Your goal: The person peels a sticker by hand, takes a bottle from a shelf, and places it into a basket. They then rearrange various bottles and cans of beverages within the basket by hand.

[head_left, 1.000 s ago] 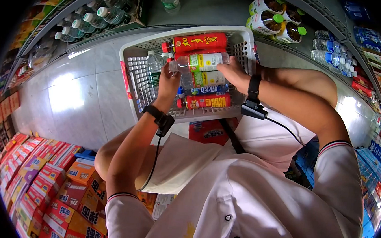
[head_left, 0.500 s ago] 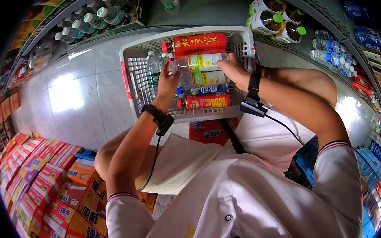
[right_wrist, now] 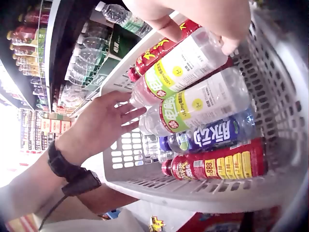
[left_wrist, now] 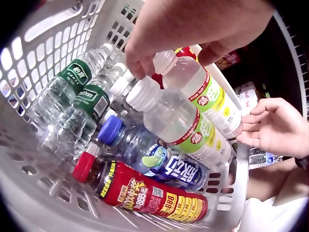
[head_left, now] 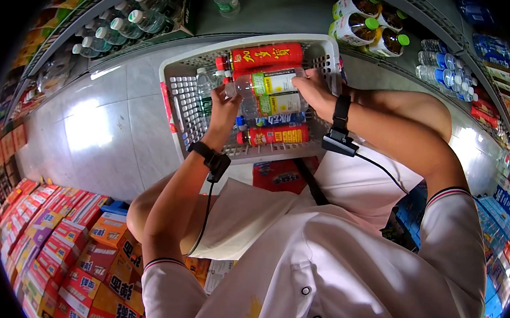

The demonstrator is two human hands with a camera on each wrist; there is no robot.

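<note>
**A:** What is different from a moment ago?

**B:** Only a little. Our right hand (head_left: 314, 87) has slid a bit toward the far wall of the basket (head_left: 178, 74). The fat end of the top bottle (head_left: 269, 81) went along with it.

**A:** And our left hand?

**B:** Our left hand (head_left: 225, 105) has stayed at the cap end. From the left wrist we see a finger and the thumb pinching the neck by the white cap (left_wrist: 166, 60).

**A:** So are our hands together?

**B:** No, they are apart, one at each end of the same bottle. The right one holds the bottom end with its fingers curled on it.

**A:** Where is the bottle now?

**B:** It is still in the basket, lying on its side on top of the other clear bottle (head_left: 273, 104). The long red bottle (head_left: 266, 54) lies just behind it. The blue bottle (head_left: 269, 120) and the small red bottle (head_left: 275, 135) lie nearer to us and have not moved.

**A:** What does that tell us?

**B:** We think the bottle has only been nudged or is just starting to come up. It is not out of the basket yet. The basket sits on the floor (head_left: 103, 125) in the same spot.
</note>
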